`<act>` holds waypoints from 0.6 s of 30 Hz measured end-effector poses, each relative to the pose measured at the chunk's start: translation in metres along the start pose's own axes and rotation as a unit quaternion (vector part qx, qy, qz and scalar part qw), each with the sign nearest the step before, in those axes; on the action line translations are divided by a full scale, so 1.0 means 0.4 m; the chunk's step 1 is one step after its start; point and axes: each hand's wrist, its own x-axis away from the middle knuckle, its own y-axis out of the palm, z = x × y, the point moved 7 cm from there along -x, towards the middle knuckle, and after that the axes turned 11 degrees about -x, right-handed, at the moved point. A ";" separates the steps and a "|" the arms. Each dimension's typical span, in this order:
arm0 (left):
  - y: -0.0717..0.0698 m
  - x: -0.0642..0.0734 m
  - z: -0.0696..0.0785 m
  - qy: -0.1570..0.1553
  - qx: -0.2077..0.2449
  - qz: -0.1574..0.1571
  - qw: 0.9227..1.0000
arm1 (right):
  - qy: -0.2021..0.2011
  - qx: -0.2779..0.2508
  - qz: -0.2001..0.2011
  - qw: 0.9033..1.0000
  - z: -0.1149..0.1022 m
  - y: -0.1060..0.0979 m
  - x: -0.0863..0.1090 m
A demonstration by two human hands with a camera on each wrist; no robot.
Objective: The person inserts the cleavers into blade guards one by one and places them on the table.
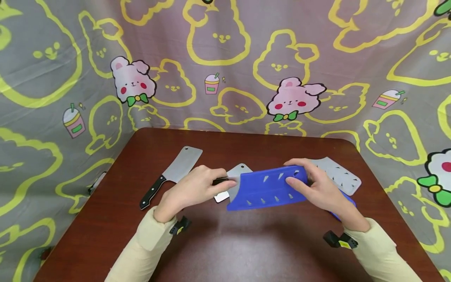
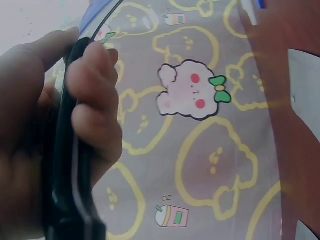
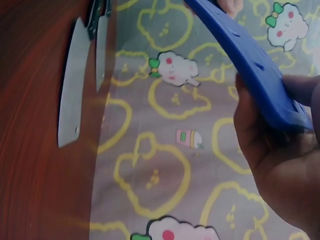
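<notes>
My left hand [image 1: 201, 185] grips the black handle [image 2: 75, 145] of a knife, fingers curled round it. The knife's metal blade [image 1: 234, 191] runs into a blue slotted blade cover [image 1: 260, 190], which hides most of it. My right hand [image 1: 315, 184] holds the far end of this cover, thumb on the near face and fingers behind. Knife and cover are held level above the table, roughly in the middle. Behind them a second cleaver [image 1: 241, 167] lies on the table, partly hidden. A third cleaver [image 1: 183, 162] with a black riveted handle lies to the left.
On the right of the brown table [image 1: 246, 250], a pale slotted blade cover [image 1: 338, 176] lies behind my right hand. A blue piece [image 1: 349, 199] shows under my right wrist. A cartoon-print curtain [image 1: 239, 47] stands close behind the table and along both sides.
</notes>
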 end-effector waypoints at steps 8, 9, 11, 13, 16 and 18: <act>0.064 0.000 -0.031 -0.012 0.074 -0.117 0.990 | 0.064 0.061 -0.071 0.994 0.073 -0.013 0.006; 0.073 0.003 -0.037 -0.019 0.084 -0.129 0.988 | 0.068 0.062 -0.078 0.993 0.085 -0.013 0.007; 0.090 0.009 -0.050 -0.028 0.091 -0.142 0.985 | 0.070 0.068 -0.089 0.991 0.109 -0.015 0.008; 0.109 0.013 -0.061 -0.030 0.088 -0.147 0.985 | 0.073 0.065 -0.103 0.990 0.137 -0.015 0.010; 0.139 0.019 -0.065 -0.022 0.086 -0.155 0.984 | 0.083 0.062 -0.128 0.986 0.175 -0.010 0.015; 0.160 0.023 -0.063 -0.014 0.081 -0.164 0.983 | 0.084 0.060 -0.148 0.984 0.197 -0.003 0.022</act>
